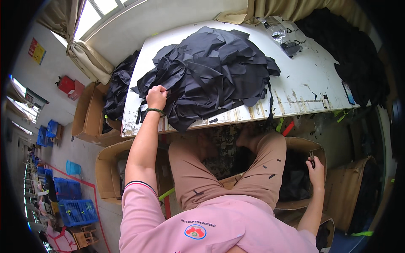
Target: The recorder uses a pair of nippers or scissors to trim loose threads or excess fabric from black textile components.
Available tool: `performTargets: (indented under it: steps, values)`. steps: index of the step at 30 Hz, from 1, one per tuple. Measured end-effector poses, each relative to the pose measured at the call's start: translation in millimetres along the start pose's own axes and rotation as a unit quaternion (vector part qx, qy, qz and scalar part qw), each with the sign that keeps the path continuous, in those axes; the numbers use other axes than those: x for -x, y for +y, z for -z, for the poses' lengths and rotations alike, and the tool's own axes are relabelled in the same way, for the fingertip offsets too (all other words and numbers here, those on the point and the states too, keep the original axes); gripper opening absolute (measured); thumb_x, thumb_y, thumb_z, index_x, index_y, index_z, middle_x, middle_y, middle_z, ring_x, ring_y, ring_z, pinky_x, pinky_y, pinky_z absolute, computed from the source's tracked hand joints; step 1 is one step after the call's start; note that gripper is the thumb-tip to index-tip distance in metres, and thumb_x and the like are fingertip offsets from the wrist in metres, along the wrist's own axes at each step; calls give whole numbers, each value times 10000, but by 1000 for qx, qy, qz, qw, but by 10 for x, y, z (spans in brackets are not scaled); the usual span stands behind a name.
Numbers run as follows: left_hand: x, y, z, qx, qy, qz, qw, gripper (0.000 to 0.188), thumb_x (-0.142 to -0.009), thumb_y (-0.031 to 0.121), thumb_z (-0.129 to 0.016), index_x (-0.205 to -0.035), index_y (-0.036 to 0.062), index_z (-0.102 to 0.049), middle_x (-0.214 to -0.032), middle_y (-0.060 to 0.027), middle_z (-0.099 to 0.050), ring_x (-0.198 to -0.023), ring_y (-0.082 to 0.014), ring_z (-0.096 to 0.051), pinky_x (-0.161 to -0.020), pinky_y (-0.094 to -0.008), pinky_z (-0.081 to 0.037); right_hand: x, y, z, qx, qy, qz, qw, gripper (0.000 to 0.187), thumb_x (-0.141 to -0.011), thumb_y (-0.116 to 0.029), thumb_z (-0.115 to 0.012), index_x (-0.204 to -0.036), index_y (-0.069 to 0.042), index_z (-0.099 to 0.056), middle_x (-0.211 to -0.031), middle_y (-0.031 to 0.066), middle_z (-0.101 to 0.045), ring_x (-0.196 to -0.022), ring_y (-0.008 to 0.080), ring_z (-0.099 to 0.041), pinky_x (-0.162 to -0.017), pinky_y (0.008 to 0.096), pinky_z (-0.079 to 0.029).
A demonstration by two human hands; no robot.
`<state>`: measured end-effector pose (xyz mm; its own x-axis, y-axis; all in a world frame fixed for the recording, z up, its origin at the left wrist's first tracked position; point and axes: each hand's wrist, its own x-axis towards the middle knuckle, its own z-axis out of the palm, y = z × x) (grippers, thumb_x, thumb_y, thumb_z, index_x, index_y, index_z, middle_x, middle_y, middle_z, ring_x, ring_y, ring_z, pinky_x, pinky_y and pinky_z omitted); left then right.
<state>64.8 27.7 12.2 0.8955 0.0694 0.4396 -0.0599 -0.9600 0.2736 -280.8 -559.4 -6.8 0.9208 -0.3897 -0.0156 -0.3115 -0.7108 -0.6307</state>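
A large heap of black fabric pieces lies on the white table before me. At the heap's near left edge, my left hand is closed, its fingers pinching a piece of the black fabric. A dark green band circles that wrist. Well away from the table, out to my right, my right hand grips a pair of thread snips with the blades pointing up. It is above an open cardboard box that holds dark fabric.
Cardboard boxes stand beside my legs, one at left and one at right. Another carton with black fabric adjoins the table. A clear plastic bag, a phone and a second dark fabric pile are on the table's right side.
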Motion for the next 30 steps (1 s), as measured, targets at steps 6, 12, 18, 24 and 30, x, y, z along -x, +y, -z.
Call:
performTargets:
  steps: [6,12,18,24,30]
  values:
    - [-272,75,918,68,219,-80,970,46,-788,77,-681,-828,97,-670,-816,-76,-596,-774,-258,-612,-686,-343,-491,-162,-500,-288,-37,-26,83,996,210,-875,-168,-651,-1003,-17,-582,-825,160,-662,-697,284,-626,-671,347,-476]
    - [-39,672,2163,153,394,-276,863,168,-875,-40,-588,-998,45,-665,-1063,-113,-629,-977,-217,-612,-822,-290,-501,-375,-1088,-447,-137,-30,133,981,126,-918,-110,-579,-954,6,-611,-787,113,-603,-639,195,-558,-650,303,-455]
    - [580,1165,2633,818,-11,-215,533,136,-993,155,-451,-999,110,-579,-1087,-134,-618,-1054,-300,-595,-983,-501,-451,-369,-2017,-419,-412,-65,200,887,133,-904,-47,-601,-1006,31,-634,-936,44,-661,-817,105,-626,-751,223,-478]
    - [977,1985,1907,877,-141,-287,358,61,-943,141,-526,-942,138,-587,-1048,-162,-607,-1050,-351,-564,-991,-521,-426,-211,-2935,-445,-495,-217,315,780,854,-786,-545,-698,-1366,-1,-388,-1231,203,-594,-497,-14,-359,-481,138,-324]
    - [1311,1905,1267,775,-189,-194,571,45,-932,133,-565,-955,138,-603,-1143,-165,-560,-1125,-299,-523,-1060,-499,-356,14,-2788,-630,-520,-354,216,747,273,-829,-43,-714,-1079,3,-614,-873,-4,-618,-748,24,-511,-688,197,-448]
